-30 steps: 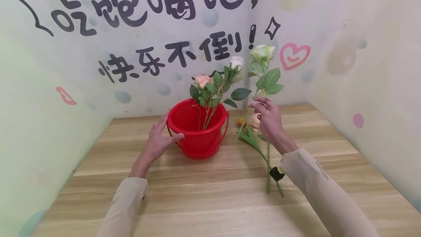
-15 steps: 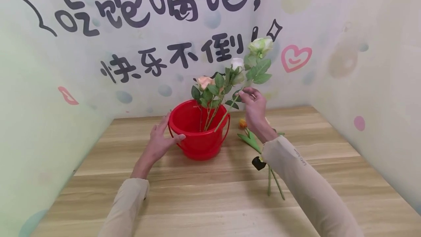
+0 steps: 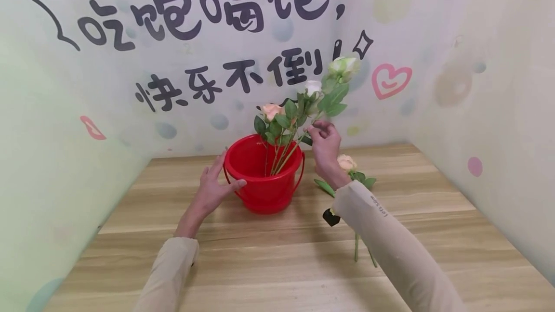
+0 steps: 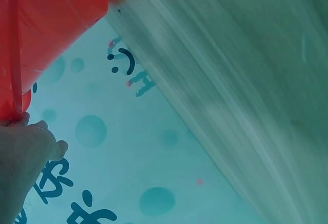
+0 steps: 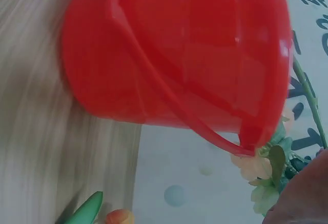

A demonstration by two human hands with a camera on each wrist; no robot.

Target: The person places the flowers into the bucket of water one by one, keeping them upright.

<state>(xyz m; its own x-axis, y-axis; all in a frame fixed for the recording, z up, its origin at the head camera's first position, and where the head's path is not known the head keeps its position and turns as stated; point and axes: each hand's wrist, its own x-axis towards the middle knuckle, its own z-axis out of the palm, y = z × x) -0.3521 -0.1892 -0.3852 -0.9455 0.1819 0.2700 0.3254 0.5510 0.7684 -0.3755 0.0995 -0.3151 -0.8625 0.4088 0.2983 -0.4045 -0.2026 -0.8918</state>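
The red bucket (image 3: 265, 196) stands upright on the table, holding a peach rose (image 3: 272, 111) and a white rose (image 3: 313, 87) that lean to the right. My left hand (image 3: 212, 190) rests against the bucket's left side, fingers by the rim and thumb across the front; its fingers look mostly straight. With thumb and fingers, my right hand (image 3: 325, 146) pinches the stem of a greenish-white rose (image 3: 344, 68) above the bucket's right rim. That stem (image 5: 310, 98) slants down into the bucket, its lower end among the other stems.
Right of the bucket lie another peach rose (image 3: 346, 162) and an orange tulip (image 5: 119, 217), partly hidden by my right arm. A small black object (image 3: 331, 217) is at my right sleeve. The bucket's thin red handle (image 5: 169, 93) hangs down. Printed walls enclose the wooden table (image 3: 260, 264).
My right hand has carried the greenish-white rose left and lowered its stem from beside the bucket into it. My left hand has stayed on the bucket.
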